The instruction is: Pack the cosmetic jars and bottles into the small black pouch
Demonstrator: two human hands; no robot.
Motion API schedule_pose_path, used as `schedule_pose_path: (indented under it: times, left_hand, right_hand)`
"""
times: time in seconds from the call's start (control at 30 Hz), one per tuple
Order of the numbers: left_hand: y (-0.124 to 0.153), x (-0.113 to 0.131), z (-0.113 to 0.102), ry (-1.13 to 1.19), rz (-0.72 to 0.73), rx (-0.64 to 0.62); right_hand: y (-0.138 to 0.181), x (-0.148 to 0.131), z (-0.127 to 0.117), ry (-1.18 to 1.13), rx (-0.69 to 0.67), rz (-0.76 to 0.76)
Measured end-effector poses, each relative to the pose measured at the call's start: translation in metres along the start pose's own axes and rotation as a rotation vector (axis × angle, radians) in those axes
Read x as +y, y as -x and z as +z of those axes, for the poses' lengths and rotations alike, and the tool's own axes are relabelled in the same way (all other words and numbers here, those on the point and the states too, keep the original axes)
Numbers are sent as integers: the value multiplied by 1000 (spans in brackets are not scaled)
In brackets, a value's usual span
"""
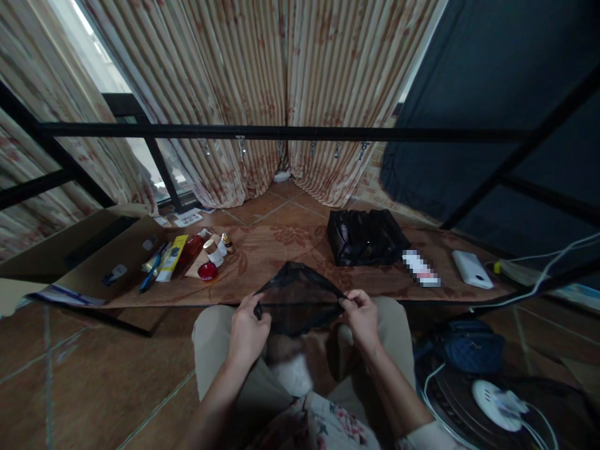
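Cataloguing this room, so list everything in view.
Table: 1, brown, centre
Sheer fabric: 1, black, front centre
Bag: 1, black, table right
Device: 1, white, table right
Tube: 1, yellow, table left
Bottle: 1, red, beside tube
Jar: 1, red, table left
Small bottles: several, whitish, behind jar
Carton: 1, brown, table left
Frame: 1, black, upper view
Curtains: several, cream, behind
Drape: 1, navy, upper right
Pouch: 1, blue, lower right
Socket: 1, white, lower right
Left hand, right hand: 1 each, bare, gripping fabric

Pale light fills the window [96, 53] beside striped floral curtains [225, 75], 1 dark drape [487, 75] hangs at right, and a black rail [422, 134] spans above the cloth-covered table [262, 250] and brown tiled floor [117, 375].
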State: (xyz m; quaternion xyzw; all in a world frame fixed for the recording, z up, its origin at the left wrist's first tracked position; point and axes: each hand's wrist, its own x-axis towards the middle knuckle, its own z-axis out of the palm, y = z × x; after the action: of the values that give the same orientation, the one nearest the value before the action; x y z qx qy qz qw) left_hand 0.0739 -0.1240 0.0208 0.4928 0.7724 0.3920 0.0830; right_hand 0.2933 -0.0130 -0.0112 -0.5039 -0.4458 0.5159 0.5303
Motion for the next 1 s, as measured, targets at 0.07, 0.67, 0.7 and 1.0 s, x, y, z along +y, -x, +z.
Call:
schedule_pose_path:
  times: [0.07, 0.67, 0.7, 1.0]
  left_hand:
    - [-1, 7, 3, 22, -9, -11]
    - [1, 39, 35, 15, 63, -38]
    - [0, 38, 34, 19, 74, -35]
    - [-3, 24, 38, -3, 96, -23]
  right_hand:
    - [1, -2, 5, 11, -16, 17]
    - [58, -25, 36, 463, -385, -588]
    - [58, -21, 35, 495, -401, -602]
    - [52, 5, 26, 620, -429, -392]
